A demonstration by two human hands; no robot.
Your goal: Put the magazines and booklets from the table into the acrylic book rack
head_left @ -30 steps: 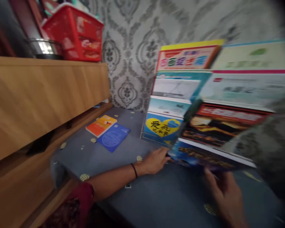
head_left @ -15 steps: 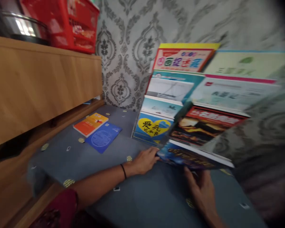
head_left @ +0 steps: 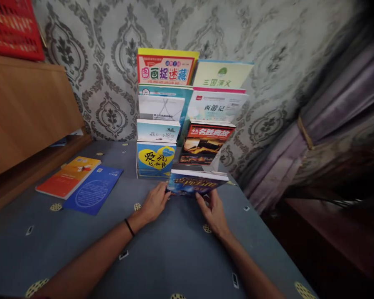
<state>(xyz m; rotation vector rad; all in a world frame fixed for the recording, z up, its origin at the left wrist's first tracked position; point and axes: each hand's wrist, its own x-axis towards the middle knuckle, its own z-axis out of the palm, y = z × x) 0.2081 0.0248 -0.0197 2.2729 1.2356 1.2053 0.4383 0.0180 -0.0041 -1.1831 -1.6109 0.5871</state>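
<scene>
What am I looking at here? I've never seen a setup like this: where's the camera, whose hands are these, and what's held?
There is no machine: these are one person's bare hands, seen by a single camera worn on the head, looking forward and down. The left hand and right hand hold a dark blue book near its lower edge. Beyond it stand stepped rows of books. To the left, an orange book and a blue booklet lie on the grey-blue surface.
</scene>
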